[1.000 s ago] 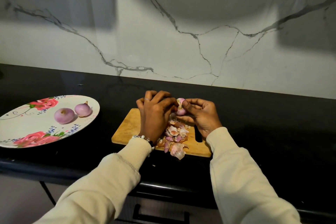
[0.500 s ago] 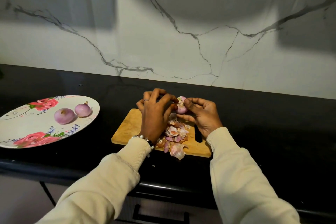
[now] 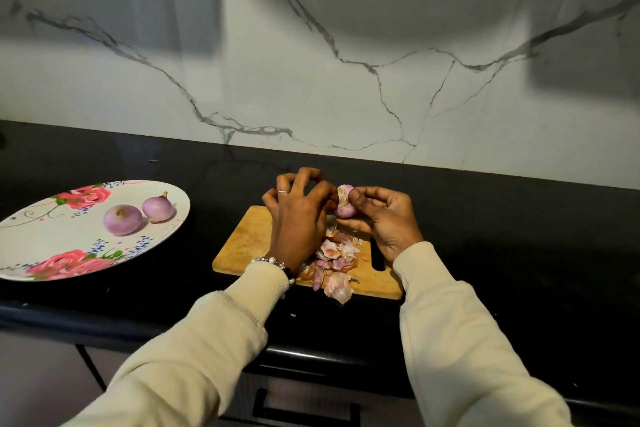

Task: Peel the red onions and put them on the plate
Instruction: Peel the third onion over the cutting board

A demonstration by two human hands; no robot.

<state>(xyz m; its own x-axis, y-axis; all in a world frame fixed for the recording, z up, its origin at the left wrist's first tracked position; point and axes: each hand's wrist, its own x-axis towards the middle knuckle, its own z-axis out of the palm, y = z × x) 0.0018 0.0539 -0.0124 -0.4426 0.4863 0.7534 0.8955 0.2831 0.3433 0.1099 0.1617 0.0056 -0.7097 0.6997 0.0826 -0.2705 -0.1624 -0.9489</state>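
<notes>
A small red onion (image 3: pixel 345 207) is held just above the far edge of the wooden cutting board (image 3: pixel 247 239). My right hand (image 3: pixel 384 218) grips it with thumb and curled fingers. My left hand (image 3: pixel 298 215) has its fingertips pinching the loose skin at the onion's top left. A heap of onion peels (image 3: pixel 334 260) lies on the board below both hands. Two peeled onions (image 3: pixel 123 219) (image 3: pixel 158 207) sit on the floral plate (image 3: pixel 52 243) at the left.
Everything rests on a black countertop (image 3: pixel 502 253) against a white marble wall. The counter's front edge runs close to my sleeves, with a drawer handle (image 3: pixel 304 412) below. One large peel (image 3: pixel 338 288) hangs over the board's near edge.
Both hands and the onion have risen slightly. My left fingers have shifted on the onion's top, working at the skin. Plate and peels are unchanged.
</notes>
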